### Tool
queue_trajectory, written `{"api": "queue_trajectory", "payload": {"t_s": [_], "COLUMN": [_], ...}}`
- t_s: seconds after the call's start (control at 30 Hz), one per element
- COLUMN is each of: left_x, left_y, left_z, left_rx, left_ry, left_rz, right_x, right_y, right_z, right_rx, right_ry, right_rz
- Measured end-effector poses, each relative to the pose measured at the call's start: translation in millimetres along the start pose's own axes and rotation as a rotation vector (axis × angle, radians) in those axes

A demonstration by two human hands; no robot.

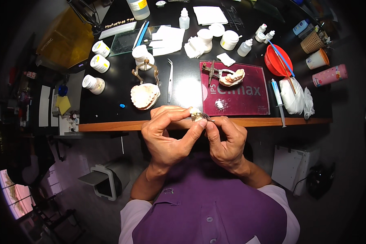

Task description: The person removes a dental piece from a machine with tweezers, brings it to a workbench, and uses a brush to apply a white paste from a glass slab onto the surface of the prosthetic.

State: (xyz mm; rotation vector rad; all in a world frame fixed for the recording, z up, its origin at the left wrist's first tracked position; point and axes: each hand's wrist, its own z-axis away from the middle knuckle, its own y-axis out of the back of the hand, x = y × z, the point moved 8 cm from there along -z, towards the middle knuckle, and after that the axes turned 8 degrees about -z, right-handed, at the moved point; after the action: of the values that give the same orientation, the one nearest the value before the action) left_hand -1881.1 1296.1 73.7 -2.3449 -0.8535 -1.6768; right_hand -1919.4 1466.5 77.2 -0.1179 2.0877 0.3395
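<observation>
Between my hands, just in front of the table edge, is a small metal dental framework (198,117) with whitish tooth-like parts on it. My left hand (166,136) is closed, pinching its left side with thumb and forefinger. The thumb and forefinger of my right hand (227,142) close on the darker metal end. My fingers hide part of the piece. Beyond my left hand stands a plaster dental model (144,96) on a brass-coloured articulator (147,64), with metal tweezers (170,81) beside it. Another dental model (232,77) on an articulator lies upon a maroon board (256,97).
White jars (229,40) and dropper bottles (184,19) stand at the back, several more jars at the left. To the right are a red bowl (277,59), a syringe (277,95) and a white bag (292,96). A wooden edge (110,126) borders the black table.
</observation>
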Motion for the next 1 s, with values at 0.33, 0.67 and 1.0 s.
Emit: {"api": "queue_trajectory", "payload": {"t_s": [0.33, 0.67, 1.0], "left_x": [9.5, 18.1, 24.4], "left_y": [1.6, 1.2, -1.2], "left_z": [-2.4, -2.7, -2.6], "left_rx": [0.003, 0.001, -0.062], "left_ry": [-0.121, -0.174, -0.219], "left_rz": [-0.060, -0.102, -0.136], "right_x": [-0.6, -4.7, -4.3], "right_y": [-1.7, -1.1, -0.6], "right_z": [-2.1, -1.1, -0.4], "right_rx": [0.001, -0.025, -0.015], "right_ry": [0.005, 0.044, 0.032], "right_rz": [-0.009, 0.011, -0.005]}}
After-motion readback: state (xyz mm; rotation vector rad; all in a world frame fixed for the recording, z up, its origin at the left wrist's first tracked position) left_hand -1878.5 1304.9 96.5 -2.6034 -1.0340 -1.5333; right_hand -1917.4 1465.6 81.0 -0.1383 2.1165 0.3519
